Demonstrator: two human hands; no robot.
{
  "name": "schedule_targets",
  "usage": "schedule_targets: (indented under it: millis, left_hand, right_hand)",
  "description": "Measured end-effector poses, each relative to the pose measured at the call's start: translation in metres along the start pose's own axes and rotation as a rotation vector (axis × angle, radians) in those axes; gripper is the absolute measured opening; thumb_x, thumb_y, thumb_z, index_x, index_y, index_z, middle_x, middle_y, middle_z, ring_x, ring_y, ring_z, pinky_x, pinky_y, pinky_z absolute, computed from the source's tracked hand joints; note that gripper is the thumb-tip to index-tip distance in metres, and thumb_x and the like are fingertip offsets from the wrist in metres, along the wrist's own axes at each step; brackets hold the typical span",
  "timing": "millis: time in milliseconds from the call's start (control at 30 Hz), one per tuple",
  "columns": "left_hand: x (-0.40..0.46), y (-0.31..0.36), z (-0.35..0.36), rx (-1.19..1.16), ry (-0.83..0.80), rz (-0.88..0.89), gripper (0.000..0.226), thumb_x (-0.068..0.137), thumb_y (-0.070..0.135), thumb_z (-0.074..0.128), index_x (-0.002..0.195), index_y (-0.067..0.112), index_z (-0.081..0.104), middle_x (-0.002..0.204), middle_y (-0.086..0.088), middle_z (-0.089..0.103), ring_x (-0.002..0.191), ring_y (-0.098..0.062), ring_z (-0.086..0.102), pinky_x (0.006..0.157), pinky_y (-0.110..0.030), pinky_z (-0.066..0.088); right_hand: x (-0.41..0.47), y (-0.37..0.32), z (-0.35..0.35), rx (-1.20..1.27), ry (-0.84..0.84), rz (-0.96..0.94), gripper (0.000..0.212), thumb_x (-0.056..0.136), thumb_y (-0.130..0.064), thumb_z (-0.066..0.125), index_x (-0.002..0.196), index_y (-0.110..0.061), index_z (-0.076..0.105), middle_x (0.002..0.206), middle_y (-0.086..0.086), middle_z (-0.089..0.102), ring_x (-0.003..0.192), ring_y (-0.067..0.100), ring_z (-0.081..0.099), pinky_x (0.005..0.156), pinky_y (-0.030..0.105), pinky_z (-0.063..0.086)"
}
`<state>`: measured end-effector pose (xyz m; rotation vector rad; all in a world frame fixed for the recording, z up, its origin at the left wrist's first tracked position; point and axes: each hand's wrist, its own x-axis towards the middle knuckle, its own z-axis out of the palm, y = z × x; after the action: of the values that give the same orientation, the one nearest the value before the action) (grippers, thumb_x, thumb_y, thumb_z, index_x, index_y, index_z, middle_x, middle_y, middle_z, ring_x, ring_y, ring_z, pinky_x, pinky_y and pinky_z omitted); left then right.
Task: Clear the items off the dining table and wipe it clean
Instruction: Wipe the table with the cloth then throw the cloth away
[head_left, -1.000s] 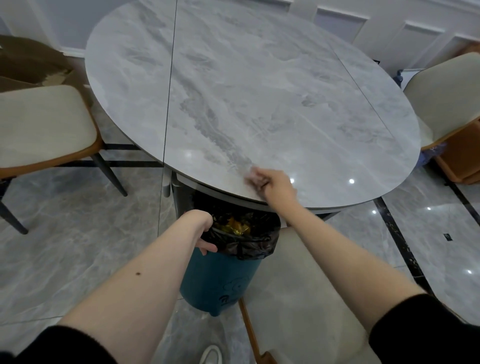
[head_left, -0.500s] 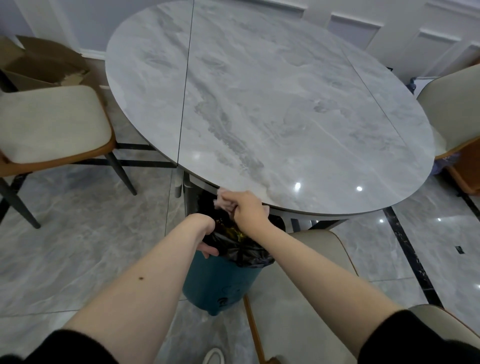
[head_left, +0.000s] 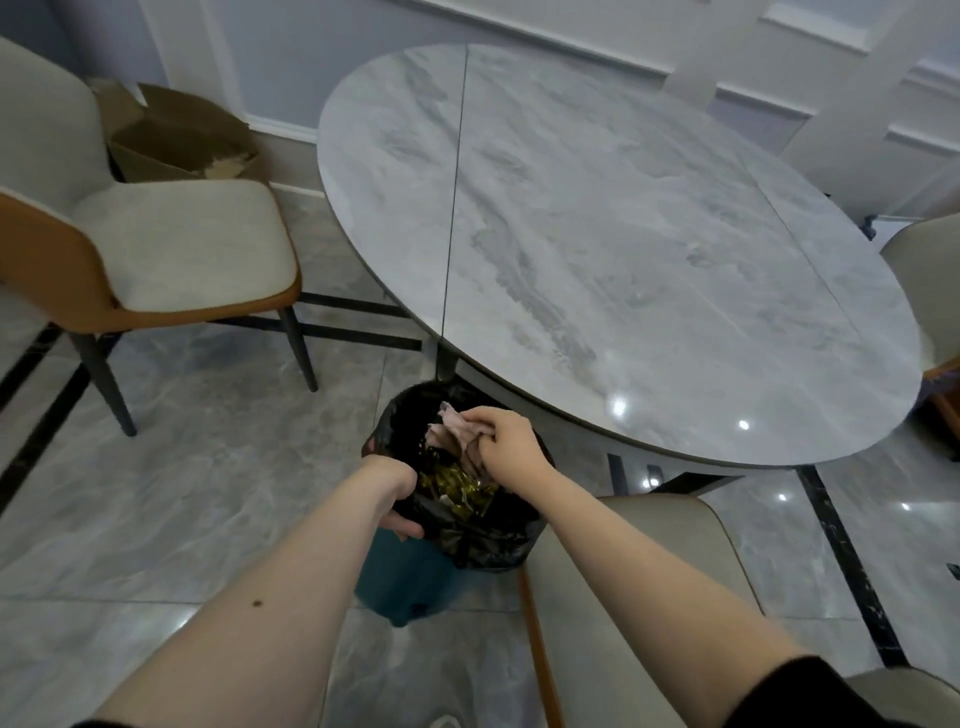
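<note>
The round grey marble dining table (head_left: 623, 234) has nothing on its top. A teal bin (head_left: 410, 582) with a black liner (head_left: 493, 540) stands on the floor by the table's near edge, with gold wrappers (head_left: 457, 488) inside. My right hand (head_left: 506, 447) is over the bin's mouth, its fingers closed on a crumpled pinkish tissue (head_left: 457, 428). My left hand (head_left: 397, 493) grips the bin's near-left rim, fingers curled over the liner.
A beige and orange chair (head_left: 171, 254) stands to the left, with a cardboard box (head_left: 176, 135) behind it. Another chair (head_left: 623, 597) is close at lower right, touching the bin. A third chair (head_left: 930, 291) is at the right edge. The floor is glossy tile.
My right hand has carried the tissue from the tabletop's near edge down over the bin. The bin, held by my left hand, has come out from under the table.
</note>
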<state>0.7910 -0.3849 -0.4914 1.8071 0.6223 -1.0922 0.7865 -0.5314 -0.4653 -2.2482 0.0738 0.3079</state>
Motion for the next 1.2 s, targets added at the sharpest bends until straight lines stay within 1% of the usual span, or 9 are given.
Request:
schedule_targets:
  millis: [133,233,400,500,633,800,933,1067,1200]
  left_hand:
    - [0.006,-0.044,-0.037,0.01,-0.039,-0.144,0.031,0.092,-0.002,0.049,0.122,-0.012,0.051,0.125,-0.024,0.058,0.111,-0.032,0.061,0.061,-0.031,0.058]
    - [0.015,-0.079,-0.057,-0.044,-0.029,-0.204,0.028,0.09,-0.003,0.054,0.116,-0.013,0.056,0.12,-0.021,0.062,0.111,-0.028,0.061,0.085,-0.028,0.054]
    - [0.036,-0.127,-0.077,-0.208,0.1,-0.154,0.01,0.086,0.002,0.058,0.081,-0.006,0.057,0.059,-0.016,0.068,0.089,-0.034,0.068,0.071,-0.04,0.059]
    - [0.059,-0.153,-0.077,-0.293,0.181,-0.116,0.012,0.084,0.0,0.06,0.076,-0.004,0.052,0.074,-0.018,0.069,0.084,-0.037,0.068,0.073,-0.045,0.058]
    - [0.092,-0.179,-0.072,-0.456,0.235,-0.074,0.016,0.092,0.01,0.052,0.103,-0.001,0.048,0.097,-0.023,0.061,0.059,-0.034,0.062,0.04,-0.041,0.053]
    - [0.174,-0.23,-0.056,-0.554,0.263,-0.08,0.028,0.093,0.009,0.049,0.118,-0.002,0.047,0.1,-0.022,0.059,0.074,-0.04,0.064,0.047,-0.04,0.056]
    - [0.243,-0.265,-0.037,-0.637,0.284,-0.059,0.019,0.093,0.009,0.049,0.111,0.002,0.047,0.097,-0.018,0.056,0.062,-0.034,0.06,0.04,-0.037,0.053]
    - [0.305,-0.294,-0.016,-0.664,0.308,-0.065,0.021,0.091,0.009,0.05,0.106,-0.005,0.047,0.108,-0.024,0.059,0.082,-0.041,0.066,0.057,-0.051,0.057]
    - [0.343,-0.315,-0.002,-0.709,0.279,-0.089,0.016,0.093,0.009,0.048,0.101,-0.004,0.046,0.097,-0.021,0.057,0.057,-0.032,0.064,0.043,-0.038,0.055]
  right_hand:
    - [0.005,-0.009,0.049,0.113,-0.02,0.055,0.032,0.088,-0.001,0.047,0.11,-0.012,0.067,0.106,0.004,0.068,0.098,0.013,0.059,0.084,0.022,0.046]
    - [0.006,-0.013,0.088,0.189,-0.038,0.095,0.031,0.087,0.001,0.049,0.107,-0.012,0.068,0.101,0.005,0.069,0.096,0.016,0.061,0.083,0.024,0.049]
    - [0.017,-0.007,0.144,0.336,-0.018,0.202,0.023,0.09,-0.004,0.048,0.102,-0.01,0.066,0.098,0.011,0.07,0.095,0.026,0.065,0.086,0.037,0.052]
    - [0.029,0.008,0.182,0.404,-0.005,0.238,0.019,0.091,-0.007,0.049,0.096,-0.013,0.066,0.095,0.013,0.07,0.095,0.029,0.066,0.086,0.039,0.053]
    - [0.045,0.031,0.217,0.455,0.031,0.271,0.015,0.093,-0.009,0.048,0.096,-0.014,0.062,0.096,0.008,0.067,0.094,0.024,0.064,0.086,0.036,0.052]
    - [0.073,0.095,0.278,0.525,0.037,0.333,0.015,0.094,-0.007,0.047,0.1,-0.017,0.056,0.103,0.007,0.064,0.099,0.022,0.061,0.091,0.035,0.051]
    - [0.098,0.152,0.326,0.525,0.073,0.364,0.021,0.093,-0.006,0.049,0.111,-0.01,0.056,0.11,0.01,0.063,0.102,0.022,0.061,0.093,0.032,0.05]
    - [0.114,0.198,0.359,0.232,0.125,0.251,0.019,0.09,-0.004,0.05,0.107,-0.006,0.059,0.098,0.004,0.062,0.089,0.013,0.056,0.07,0.013,0.039]
    - [0.128,0.226,0.382,0.184,0.118,0.262,0.013,0.09,-0.006,0.053,0.1,-0.01,0.059,0.094,0.002,0.062,0.088,0.016,0.06,0.066,0.012,0.04]
